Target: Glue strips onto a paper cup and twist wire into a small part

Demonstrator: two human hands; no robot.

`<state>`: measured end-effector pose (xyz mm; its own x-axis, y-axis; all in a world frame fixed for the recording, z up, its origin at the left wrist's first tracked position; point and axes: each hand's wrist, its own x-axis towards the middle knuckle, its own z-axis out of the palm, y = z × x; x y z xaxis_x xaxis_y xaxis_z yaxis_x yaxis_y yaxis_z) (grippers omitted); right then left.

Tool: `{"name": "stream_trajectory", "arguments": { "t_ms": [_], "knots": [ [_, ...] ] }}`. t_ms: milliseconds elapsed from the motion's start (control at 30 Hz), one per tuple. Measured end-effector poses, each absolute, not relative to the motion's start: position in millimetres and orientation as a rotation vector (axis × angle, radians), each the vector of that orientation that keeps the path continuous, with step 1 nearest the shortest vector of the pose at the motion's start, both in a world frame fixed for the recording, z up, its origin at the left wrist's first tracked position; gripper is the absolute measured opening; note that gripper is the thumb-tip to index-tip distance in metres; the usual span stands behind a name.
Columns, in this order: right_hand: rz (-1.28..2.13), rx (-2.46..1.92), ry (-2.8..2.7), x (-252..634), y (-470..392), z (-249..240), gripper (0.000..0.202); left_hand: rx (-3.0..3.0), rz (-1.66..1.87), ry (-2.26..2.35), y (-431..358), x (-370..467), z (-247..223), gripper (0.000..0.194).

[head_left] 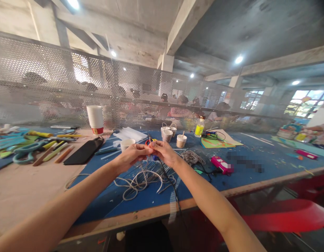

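Note:
Over the blue work mat my left hand [133, 154] and my right hand [165, 152] meet at their fingertips. Both are closed in a pinch, and whatever lies between the fingers is too small to make out. Beneath them is a loose tangle of pale cord [130, 189] with several thin wires. Just behind my left hand stands a white paper cup [127, 143], partly hidden by it. A black cable [167, 176] runs below my right hand toward the table's front edge. Right of that hand sits a coil of grey cord [192, 157].
At the left lie scissors [27, 152], a black phone-like slab [84, 152] and a stack of paper cups [95, 119]. Small cups [181, 140], a bottle with a yellow label [199, 127] and a magenta box [222, 165] stand rightward. A perforated metal screen [141, 101] closes the back.

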<state>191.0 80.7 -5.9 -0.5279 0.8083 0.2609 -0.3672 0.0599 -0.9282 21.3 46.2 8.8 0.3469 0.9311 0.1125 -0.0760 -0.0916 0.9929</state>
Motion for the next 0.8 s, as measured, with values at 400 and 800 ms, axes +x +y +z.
{"name": "stream_trajectory", "arguments": {
  "t_ms": [400,800],
  "knots": [
    [1.637,-0.455,-1.394,189.7,82.8,-8.3,0.031,1.396,1.052,0.854,46.9,22.3,7.4,0.023],
    [1.596,-0.490,-1.376,186.8,80.5,-7.8,0.032,1.411,1.014,0.928,46.4,22.4,6.6,0.022]
  ]
}}
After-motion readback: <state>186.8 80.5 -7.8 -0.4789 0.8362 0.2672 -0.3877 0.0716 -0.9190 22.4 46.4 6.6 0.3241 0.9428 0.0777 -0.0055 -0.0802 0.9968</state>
